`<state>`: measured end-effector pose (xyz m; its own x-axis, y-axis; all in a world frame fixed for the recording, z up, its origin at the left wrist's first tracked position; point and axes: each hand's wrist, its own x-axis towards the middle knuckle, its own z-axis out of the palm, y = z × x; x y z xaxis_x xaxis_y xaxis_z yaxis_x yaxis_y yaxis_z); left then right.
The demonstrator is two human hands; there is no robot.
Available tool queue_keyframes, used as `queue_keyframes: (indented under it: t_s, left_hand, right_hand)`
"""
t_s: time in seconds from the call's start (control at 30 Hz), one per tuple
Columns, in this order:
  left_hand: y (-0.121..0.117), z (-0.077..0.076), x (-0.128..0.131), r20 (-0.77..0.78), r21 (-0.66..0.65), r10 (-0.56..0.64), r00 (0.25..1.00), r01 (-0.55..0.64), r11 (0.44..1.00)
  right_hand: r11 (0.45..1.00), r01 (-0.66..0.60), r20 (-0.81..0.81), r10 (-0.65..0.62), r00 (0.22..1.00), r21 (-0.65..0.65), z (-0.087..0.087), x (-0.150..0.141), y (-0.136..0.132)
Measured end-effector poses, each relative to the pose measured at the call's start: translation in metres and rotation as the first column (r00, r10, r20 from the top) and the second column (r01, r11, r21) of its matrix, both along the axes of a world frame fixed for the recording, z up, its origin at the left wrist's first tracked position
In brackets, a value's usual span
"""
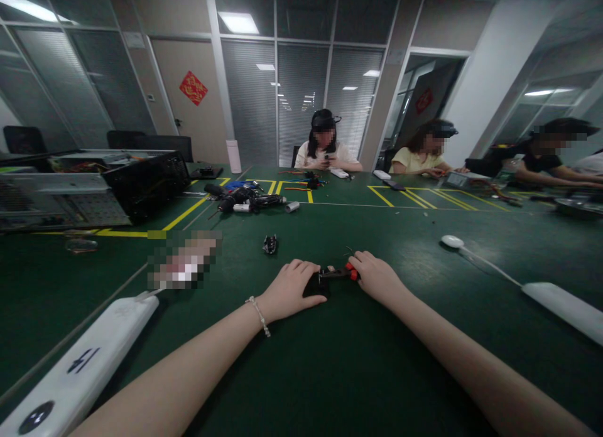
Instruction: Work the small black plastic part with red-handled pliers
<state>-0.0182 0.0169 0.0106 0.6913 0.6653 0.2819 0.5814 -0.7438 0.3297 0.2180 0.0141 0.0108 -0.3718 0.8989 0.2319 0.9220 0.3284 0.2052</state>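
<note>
My left hand [289, 291] is closed around a small black part [316, 287], pressing it against the green table. A light bracelet [259, 314] circles that wrist. Red-handled pliers [351, 272] are gripped in my right hand [378, 277]. Their dark jaws point left and reach the top of the black part, beside my left fingertips. Whether the jaws are clamped on anything is too small to tell. Some thin, wire-like bits [348, 250] show just beyond the pliers. Farther out, a small black-and-silver component [270, 244] lies on the table.
An open computer case [155, 181] stands at the far left. Drills and tools [230, 199] are heaped beyond my hands. White devices lie at left [80, 365] and right [565, 305], the right one cabled to a white puck [452, 241]. Several people sit across the table.
</note>
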Motion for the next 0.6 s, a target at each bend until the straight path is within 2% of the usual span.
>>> queue_keyframes:
  t_s: [0.2,0.6]
  left_hand:
    - [-0.0001,0.0002,0.0006,0.000,0.000,0.008,1.000,-0.008,1.000]
    - [-0.0018,0.0027,-0.0001,-0.014,-0.035,0.017,1.000,-0.017,0.999]
  right_hand:
    - [0.999,-0.033,0.007,0.033,0.999,0.000,-0.0004,0.0009,0.0016]
    - [1.000,0.019,0.028,-0.019,0.999,0.000,-0.0010,-0.0007,0.0004]
